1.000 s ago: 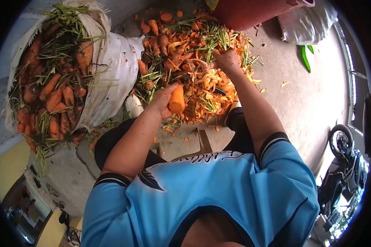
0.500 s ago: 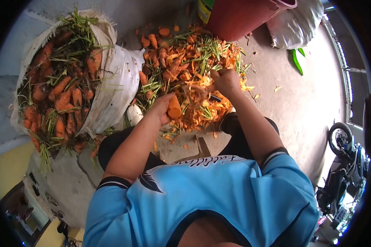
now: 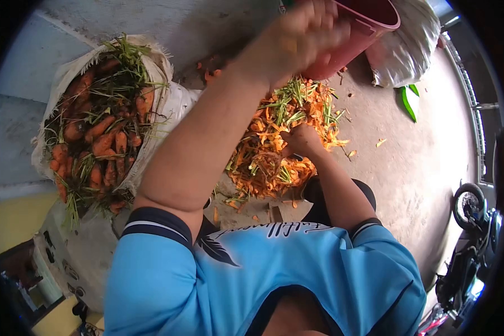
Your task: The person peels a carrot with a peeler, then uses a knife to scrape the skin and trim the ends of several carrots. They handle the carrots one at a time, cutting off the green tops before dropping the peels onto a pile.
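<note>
My left hand [image 3: 308, 39] is stretched out over the rim of the red bucket [image 3: 369, 28]. It is smeared by motion, with its fingers apart, and no carrot shows in it. Low over the heap of orange peelings [image 3: 269, 173], my right hand [image 3: 302, 140] is closed around a small dark-handled peeler [image 3: 297, 157], mostly hidden by the fingers. Green stalks [image 3: 291, 101] lie among the peelings. My left forearm covers the left part of the heap. What lies inside the bucket is out of sight.
On the left, a white sack [image 3: 176, 103] lies with its mouth towards me, full of unpeeled carrots [image 3: 101, 134] and stalks. Another white sack [image 3: 406, 45] stands beside the bucket. A green leaf [image 3: 409, 103] lies on the concrete floor [image 3: 397, 157]. A motorcycle [image 3: 465, 246] is at far right.
My left hand has gone from near my knee, where it held a thick peeled carrot, up and right to the bucket. The carrot no longer shows. My right hand stays over the peelings.
</note>
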Demonstrator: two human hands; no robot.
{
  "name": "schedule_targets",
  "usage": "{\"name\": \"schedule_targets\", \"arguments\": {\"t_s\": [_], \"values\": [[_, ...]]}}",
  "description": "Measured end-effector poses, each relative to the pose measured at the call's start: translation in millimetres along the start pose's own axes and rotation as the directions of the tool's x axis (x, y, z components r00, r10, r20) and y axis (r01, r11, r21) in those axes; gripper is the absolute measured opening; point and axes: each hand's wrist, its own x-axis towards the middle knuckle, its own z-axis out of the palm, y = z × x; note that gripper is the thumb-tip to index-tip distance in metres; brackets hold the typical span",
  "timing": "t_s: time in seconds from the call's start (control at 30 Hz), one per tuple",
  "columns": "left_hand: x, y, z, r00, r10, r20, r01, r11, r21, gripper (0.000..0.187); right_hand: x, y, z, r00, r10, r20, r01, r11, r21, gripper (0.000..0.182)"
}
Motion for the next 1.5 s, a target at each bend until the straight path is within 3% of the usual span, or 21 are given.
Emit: {"name": "schedule_targets", "arguments": {"t_s": [0.13, 0.17, 0.2, 0.27, 0.33, 0.43, 0.53, 0.63, 0.7, 0.73, 0.83, 0.97, 1.0, 1.1, 1.17, 1.3, 1.37, 1.4, 1.43, 1.47, 1.5], "values": [[-81, -72, -25, 0.919, -0.383, -0.094, 0.381, 0.802, 0.461, 0.021, 9, 13, 4, 0.995, 0.074, 0.073, -0.076, 0.997, 0.023, 0.035], [-109, -103, -39, 0.878, -0.461, -0.132, 0.468, 0.764, 0.443, 0.021, 3, 12, 1, 0.996, 0.018, 0.083, -0.013, 0.998, -0.054, 0.035], [-141, -141, -61, 0.912, -0.404, -0.07, 0.368, 0.732, 0.573, 0.022, -3, 9, -6, 0.995, -0.039, 0.093, 0.051, 0.99, -0.13, 0.035], [-184, -147, -74, 0.607, -0.779, -0.16, 0.689, 0.414, 0.595, 0.02, -6, 6, -9, 0.991, -0.057, 0.118, 0.079, 0.979, -0.186, 0.036], [-233, -171, -100, 0.668, -0.718, -0.197, 0.666, 0.458, 0.59, 0.015, 16, 26, 16, 0.99, -0.066, 0.124, 0.09, 0.976, -0.2, 0.037], [-250, -181, -129, 0.53, -0.747, -0.4, 0.768, 0.224, 0.599, 0.017, 18, 22, 21, 0.993, 0.015, 0.116, 0.002, 0.99, -0.143, 0.04], [-248, -213, -166, 0.368, -0.807, -0.462, 0.922, 0.382, 0.067, 0.015, 31, 31, 39, 0.99, -0.08, 0.118, 0.106, 0.967, -0.233, 0.04], [-235, -252, -191, 0.524, -0.689, -0.5, 0.846, 0.487, 0.215, 0.01, 37, 38, 52, 0.98, -0.165, 0.112, 0.191, 0.936, -0.296, 0.041], [-223, -278, -203, 0.472, -0.679, -0.562, 0.877, 0.427, 0.22, 0.017, 26, 30, 40, 0.982, -0.103, 0.158, 0.145, 0.949, -0.281, 0.041], [-217, -288, -204, 0.441, -0.674, -0.592, 0.895, 0.382, 0.232, 0.02, 24, 33, 37, 0.94, -0.259, 0.222, 0.324, 0.882, -0.343, 0.041], [-196, -300, -192, 0.405, -0.627, -0.665, 0.913, 0.233, 0.336, 0.038, 25, 27, 27, 0.951, 0.265, 0.16, -0.259, 0.964, -0.061, 0.039], [-166, -305, -182, 0.44, -0.609, -0.66, 0.848, 0.04, 0.528, 0.06, 27, 38, 28, 0.984, 0.17, 0.058, -0.166, 0.984, -0.069, 0.042], [-160, -311, -182, 0.417, -0.611, -0.673, 0.859, 0.021, 0.512, 0.061, 23, 38, 22, 0.999, 0.007, 0.038, -0.004, 0.997, -0.075, 0.042], [-153, -324, -175, 0.491, -0.592, -0.64, 0.799, 0.013, 0.601, 0.066, 29, 37, 28, 0.969, 0.239, 0.059, -0.243, 0.968, 0.056, 0.04], [-179, -359, -162, 0.682, -0.462, -0.567, 0.622, -0.043, 0.782, 0.066, 32, 37, 31, 0.939, 0.341, 0.041, -0.341, 0.911, 0.23, 0.039], [-204, -345, -116, 0.607, -0.615, -0.503, 0.491, -0.206, 0.846, 0.057, 56, 75, 67, 0.901, 0.43, -0.054, -0.359, 0.811, 0.462, 0.041], [-204, -349, -118, 0.434, -0.808, -0.399, 0.462, -0.18, 0.868, 0.054, 67, 78, 73, 0.844, 0.525, 0.108, -0.415, 0.514, 0.751, 0.036], [-209, -354, -119, 0.708, -0.505, -0.494, 0.467, -0.189, 0.864, 0.05, 69, 71, 70, 0.824, 0.538, 0.176, -0.405, 0.342, 0.848, 0.035], [-200, -349, -127, 0.676, -0.481, -0.558, 0.587, -0.107, 0.803, 0.053, 72, 68, 69, 0.807, 0.538, 0.245, -0.382, 0.158, 0.911, 0.034], [-185, -345, -144, 0.633, -0.463, -0.62, 0.692, -0.021, 0.722, 0.055, 80, 77, 81, 0.805, 0.533, 0.261, -0.439, 0.239, 0.866, 0.041], [-172, -344, -160, 0.582, -0.449, -0.678, 0.778, 0.067, 0.624, 0.058, 85, 90, 97, 0.853, 0.481, 0.201, -0.472, 0.548, 0.691, 0.043]]}}
